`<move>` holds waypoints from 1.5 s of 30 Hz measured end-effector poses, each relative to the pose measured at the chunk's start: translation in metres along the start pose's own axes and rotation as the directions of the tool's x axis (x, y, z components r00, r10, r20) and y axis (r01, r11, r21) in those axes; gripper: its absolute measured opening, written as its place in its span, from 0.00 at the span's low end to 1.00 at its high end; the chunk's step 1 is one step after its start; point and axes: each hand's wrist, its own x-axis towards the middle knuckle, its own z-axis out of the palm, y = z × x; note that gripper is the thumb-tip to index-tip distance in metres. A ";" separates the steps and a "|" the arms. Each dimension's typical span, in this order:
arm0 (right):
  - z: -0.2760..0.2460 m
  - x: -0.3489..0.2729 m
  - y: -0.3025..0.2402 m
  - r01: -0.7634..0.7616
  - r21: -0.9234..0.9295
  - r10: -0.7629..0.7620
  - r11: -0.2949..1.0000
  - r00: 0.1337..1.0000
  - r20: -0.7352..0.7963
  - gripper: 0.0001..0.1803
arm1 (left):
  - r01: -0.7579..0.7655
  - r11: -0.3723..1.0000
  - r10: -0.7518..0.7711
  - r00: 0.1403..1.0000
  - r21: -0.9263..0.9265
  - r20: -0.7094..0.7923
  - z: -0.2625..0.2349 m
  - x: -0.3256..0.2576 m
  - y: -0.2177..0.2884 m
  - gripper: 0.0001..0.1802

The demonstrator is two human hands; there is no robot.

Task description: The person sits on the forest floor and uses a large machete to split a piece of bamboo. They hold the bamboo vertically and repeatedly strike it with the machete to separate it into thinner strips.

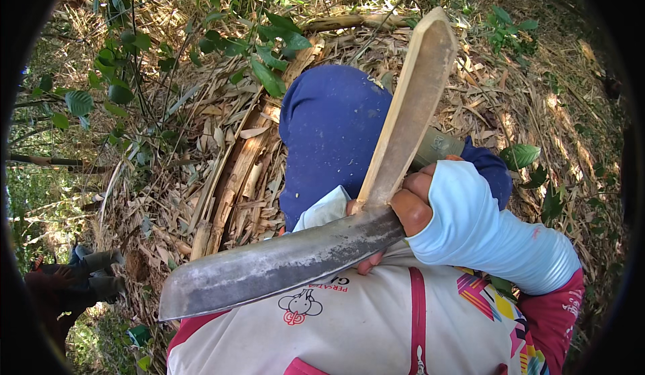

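A broad machete point(275, 261) with a dark, worn blade lies across the front of my shirt, its wide end toward the lower left. My right hand point(413, 203), in a light blue sleeve, is closed at the blade's narrow end; the handle is hidden. Rising from behind the blade is a long piece of wood point(416, 99) with pale, cut edges, a brownish face and a pointed top. Most of my left hand point(369, 263) is behind the blade. Its fingers show below the blade and beside the wood's lower end, which it appears to grip.
My bent knee in blue trousers point(329, 140) is just beyond the blade. Dry leaves point(195, 193) and a split log point(238, 173) lie to the left. Leafy branches point(269, 52) hang at the upper left. Another person's boots point(101, 274) are at the left edge.
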 end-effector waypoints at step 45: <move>-0.018 -0.015 0.006 -0.021 0.068 0.021 0.997 1.000 0.002 0.32 | -0.125 0.991 0.086 0.869 -0.048 -0.486 0.052 0.001 0.003 0.38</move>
